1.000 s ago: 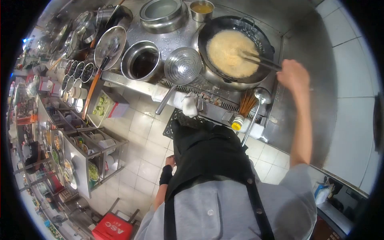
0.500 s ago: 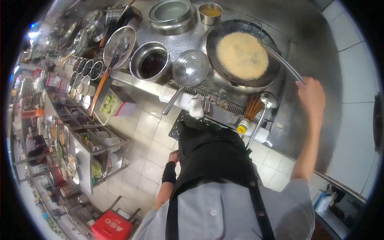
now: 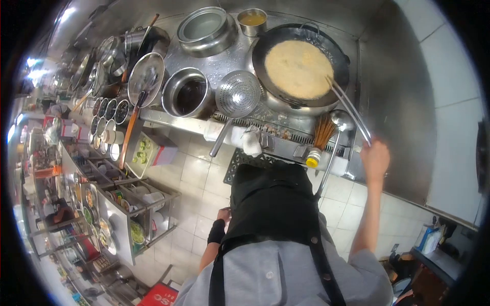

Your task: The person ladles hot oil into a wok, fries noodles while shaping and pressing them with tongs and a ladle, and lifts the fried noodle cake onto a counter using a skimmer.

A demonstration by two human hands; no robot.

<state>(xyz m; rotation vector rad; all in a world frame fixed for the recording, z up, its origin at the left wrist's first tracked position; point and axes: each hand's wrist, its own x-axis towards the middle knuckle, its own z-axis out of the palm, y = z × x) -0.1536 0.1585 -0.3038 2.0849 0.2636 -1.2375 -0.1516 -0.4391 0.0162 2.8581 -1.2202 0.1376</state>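
Observation:
My right hand point(image 3: 375, 157) is closed around the end of long metal tongs point(image 3: 352, 108). Their tips reach the near right edge of the pale, foamy food point(image 3: 298, 69) in a large black wok point(image 3: 341, 61). Down at my side, beside the black apron point(image 3: 270, 204), is my left hand point(image 3: 223, 214), with a black band on the wrist. Its fingers are mostly hidden, so I cannot see whether it holds anything. A steel ladle point(image 3: 342, 120) and a bundle of thin brown sticks point(image 3: 323, 131) stand near the wok's front.
Left of the wok lie a perforated skimmer point(image 3: 238, 94) and a steel pot with dark liquid point(image 3: 188, 94). A wide steel pot point(image 3: 204, 30) and a small container of yellow liquid point(image 3: 252, 20) stand behind. Shelves with plates point(image 3: 104, 234) line the left side.
My right hand and the tongs have come nearer to my body, and the tong tips now meet the food's near right edge instead of the wok's right side. The whole view has shifted slightly.

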